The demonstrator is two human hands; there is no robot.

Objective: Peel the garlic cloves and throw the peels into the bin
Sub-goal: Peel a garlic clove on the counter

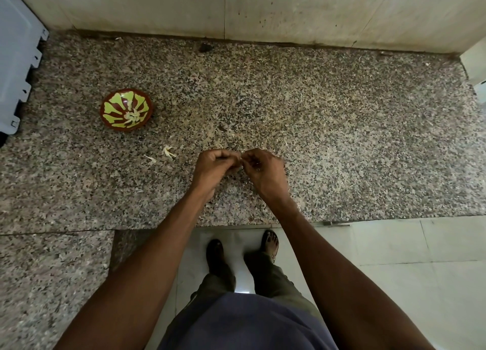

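My left hand (214,167) and my right hand (261,167) meet over the middle of the speckled granite counter (328,128), fingers curled, pinching a small garlic clove (241,158) between their fingertips; the clove is mostly hidden. A red bowl with a green pattern (126,109) stands at the left and holds several pale garlic cloves (132,116). Two pale garlic peels (168,152) lie on the counter between the bowl and my left hand. No bin is in view.
A grey-white appliance or crate (15,68) stands at the far left of the counter. A tiled wall (236,7) runs behind it. A white object (477,68) sits at the right edge. Below the counter's front edge are my feet on pale floor tiles (420,284).
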